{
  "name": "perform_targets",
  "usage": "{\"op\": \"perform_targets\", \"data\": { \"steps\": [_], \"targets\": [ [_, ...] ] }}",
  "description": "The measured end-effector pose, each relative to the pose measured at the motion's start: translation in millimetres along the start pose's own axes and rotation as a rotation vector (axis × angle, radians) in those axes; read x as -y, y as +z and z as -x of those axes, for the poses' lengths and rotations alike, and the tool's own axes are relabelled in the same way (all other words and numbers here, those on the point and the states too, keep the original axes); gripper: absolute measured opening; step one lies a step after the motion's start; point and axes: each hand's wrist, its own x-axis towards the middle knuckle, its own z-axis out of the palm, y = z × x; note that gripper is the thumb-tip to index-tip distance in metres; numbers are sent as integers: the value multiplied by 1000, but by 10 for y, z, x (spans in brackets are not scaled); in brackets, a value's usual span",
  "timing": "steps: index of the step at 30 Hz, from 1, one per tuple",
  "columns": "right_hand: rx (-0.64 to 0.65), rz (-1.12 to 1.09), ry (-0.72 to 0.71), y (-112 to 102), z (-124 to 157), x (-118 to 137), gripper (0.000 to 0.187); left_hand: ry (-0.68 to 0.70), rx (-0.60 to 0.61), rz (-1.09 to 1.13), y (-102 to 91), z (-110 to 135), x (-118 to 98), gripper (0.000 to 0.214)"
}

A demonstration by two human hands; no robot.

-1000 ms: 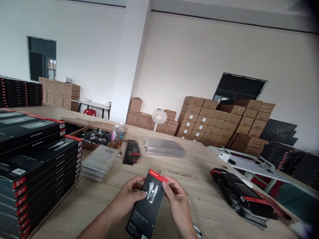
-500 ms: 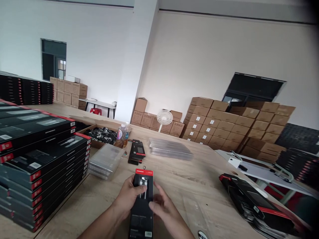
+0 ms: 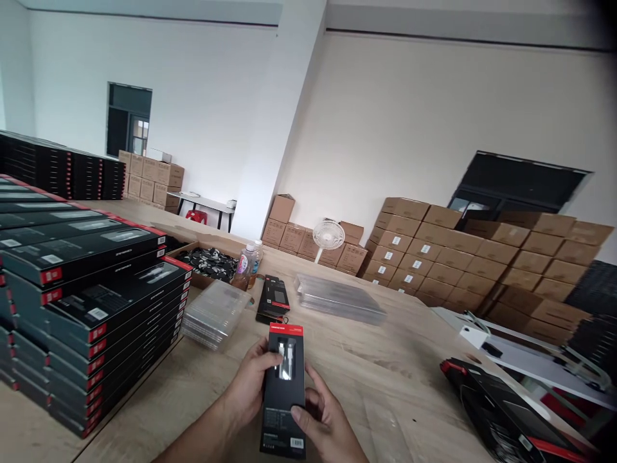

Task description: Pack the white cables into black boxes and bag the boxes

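Between my two hands is a slim black retail box (image 3: 282, 411) with a red top edge, a clear window showing white-silver cable connectors, and a small loop at its top. My left hand (image 3: 250, 379) grips its left edge, thumb lying across the window. On the right edge, my right hand (image 3: 322, 411) holds lower down, thumb on the front face and fingers curled behind. The box is tilted up toward me over the wooden table (image 3: 347, 360). Just beyond it lie several flat black packages (image 3: 274, 297).
Tall stacks of black-and-red boxes (image 3: 130, 302) fill the left. Clear plastic trays (image 3: 216, 312) and longer clear sheets (image 3: 337, 298) lie ahead, near bottles (image 3: 245, 265) and a carton of black pieces (image 3: 209, 262). More black packages (image 3: 511, 411) sit at right.
The view has shifted slightly left, so the surroundings appear further right. The box has come up a little, showing more of its lower end. Both hands keep hold of it.
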Motion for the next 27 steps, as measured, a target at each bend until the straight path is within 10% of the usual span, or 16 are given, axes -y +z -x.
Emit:
{"op": "perform_targets", "data": {
  "steps": [11,27],
  "targets": [
    [106,37,-27,66,-9,67,58,115,-25,-137,-33,-22,41,30],
    [-10,79,-24,41,0,-119,73,80,-44,-53,-6,-21,-80,37]
  ]
}}
